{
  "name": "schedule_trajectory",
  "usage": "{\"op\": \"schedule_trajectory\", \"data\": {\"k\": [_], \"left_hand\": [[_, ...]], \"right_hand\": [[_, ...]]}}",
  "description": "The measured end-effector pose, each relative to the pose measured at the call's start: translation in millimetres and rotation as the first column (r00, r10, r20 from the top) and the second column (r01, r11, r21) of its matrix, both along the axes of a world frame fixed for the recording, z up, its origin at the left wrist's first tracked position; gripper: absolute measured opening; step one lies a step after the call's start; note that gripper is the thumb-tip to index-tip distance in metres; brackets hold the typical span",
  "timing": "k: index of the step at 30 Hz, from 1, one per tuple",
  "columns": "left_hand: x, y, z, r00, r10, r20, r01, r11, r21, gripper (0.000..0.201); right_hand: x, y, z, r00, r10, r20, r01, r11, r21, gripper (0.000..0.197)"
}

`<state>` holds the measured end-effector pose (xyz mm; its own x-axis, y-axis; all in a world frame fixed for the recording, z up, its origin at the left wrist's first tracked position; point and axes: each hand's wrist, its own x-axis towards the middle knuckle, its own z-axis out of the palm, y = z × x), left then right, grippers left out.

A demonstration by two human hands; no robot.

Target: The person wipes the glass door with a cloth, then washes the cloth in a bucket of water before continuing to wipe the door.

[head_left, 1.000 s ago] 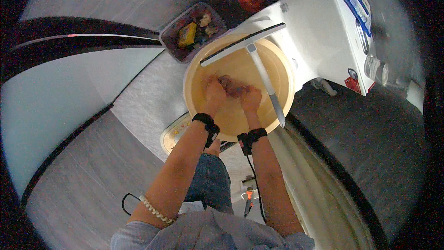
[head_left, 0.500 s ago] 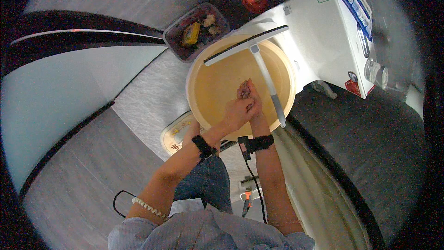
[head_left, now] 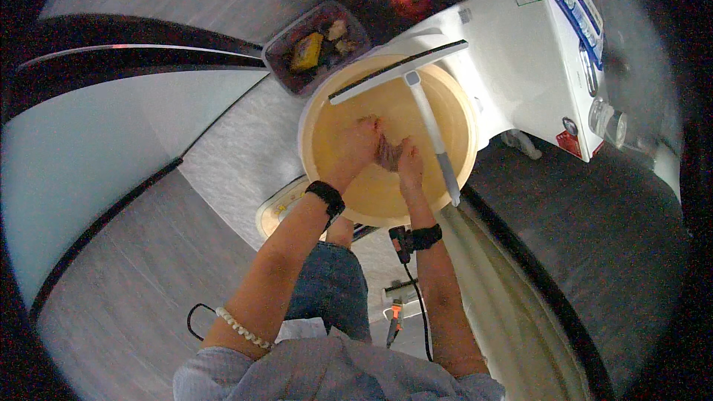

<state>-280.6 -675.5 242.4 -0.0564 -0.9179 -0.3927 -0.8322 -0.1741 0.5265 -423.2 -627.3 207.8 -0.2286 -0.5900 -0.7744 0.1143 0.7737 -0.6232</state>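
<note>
A small dark wad of cloth (head_left: 388, 153) sits in the middle of the yellow basin (head_left: 327, 115), clenched between the left hand (head_left: 358, 145) and the right hand (head_left: 408, 165). It looks mid-wash: still bunched and in the basin, not wrung or lifted out. A squeegee (head_left: 416, 96) lies across the basin's rim; beyond the basin is a grey tray (head_left: 276, 56) of odds and ends, and a white machine (head_left: 535, 59) stands right of the basin.

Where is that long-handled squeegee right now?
In the head view, the grey long-handled squeegee lies across the round yellow plastic basin, right of both hands, its blade at the far rim.
</note>
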Motion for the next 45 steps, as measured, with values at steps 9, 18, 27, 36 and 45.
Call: {"op": "schedule_trajectory", "data": {"k": [9, 18, 27, 36, 45], "left_hand": [[-2, 26, -37, 0.933, 0.131, -0.335, -0.182, 0.975, -0.125, 0.033], [-30, 39, 24, 0.871, 0.193, -0.451, -0.09, 0.967, 0.24, 0.033], [-36, 39, 72, 0.894, -0.021, -0.448, -0.04, 0.991, -0.126, 0.031], [-26, 18, 42, 0.97, -0.084, -0.23, 0.066, 0.994, -0.084, 0.026], [7, 8, -7, 0.982, 0.044, 0.182, 0.013, 0.954, -0.3, 0.029]], "right_hand": [[0, 14, -58, 0.549, 0.383, -0.743, -0.727, 0.658, -0.198, 0.037], [-2, -1, 1, 0.828, -0.171, 0.534, 0.184, 0.982, 0.029, 0.04], [-4, -4, 11, 0.673, -0.217, 0.707, 0.308, 0.951, -0.001, 0.023], [-3, -4, 19, 0.541, -0.314, 0.78, 0.261, 0.944, 0.2, 0.028], [3, -10, 8, 0.945, 0.103, -0.311, -0.197, 0.937, -0.288, 0.036]]}}
